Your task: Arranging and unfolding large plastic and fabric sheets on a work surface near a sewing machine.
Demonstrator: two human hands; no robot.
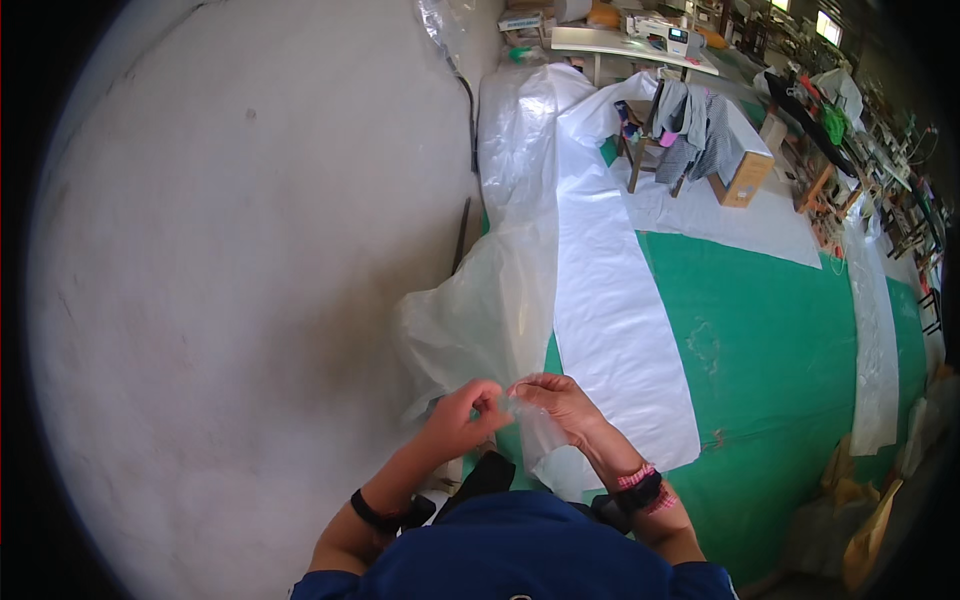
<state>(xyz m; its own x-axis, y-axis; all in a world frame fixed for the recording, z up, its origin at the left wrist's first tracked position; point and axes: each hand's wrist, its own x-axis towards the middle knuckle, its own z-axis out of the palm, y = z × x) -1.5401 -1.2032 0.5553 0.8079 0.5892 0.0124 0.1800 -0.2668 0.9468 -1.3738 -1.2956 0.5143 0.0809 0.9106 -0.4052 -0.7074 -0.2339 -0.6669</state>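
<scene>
Both of my hands are raised in front of my body, close together with fingers curled. My left hand (464,416) pinches at the edge of a thin clear plastic film (541,437). Just right of it, my right hand (562,402) grips the same film, which hangs below the fingers toward my body. Behind the hands spreads a large translucent plastic sheet (490,300), bunched up near the wall. Whether it joins the piece in my fingers I cannot tell. Alongside it a long white sheet (615,310) lies over the green floor.
A bare pale wall (220,280) fills the left side. Green floor covering (760,340) spreads to the right. Farther off stand a sewing machine (660,34) on a white table, a stool with grey cloths (690,120) and a cardboard box (745,178). Yellow sacks (868,535) sit at lower right.
</scene>
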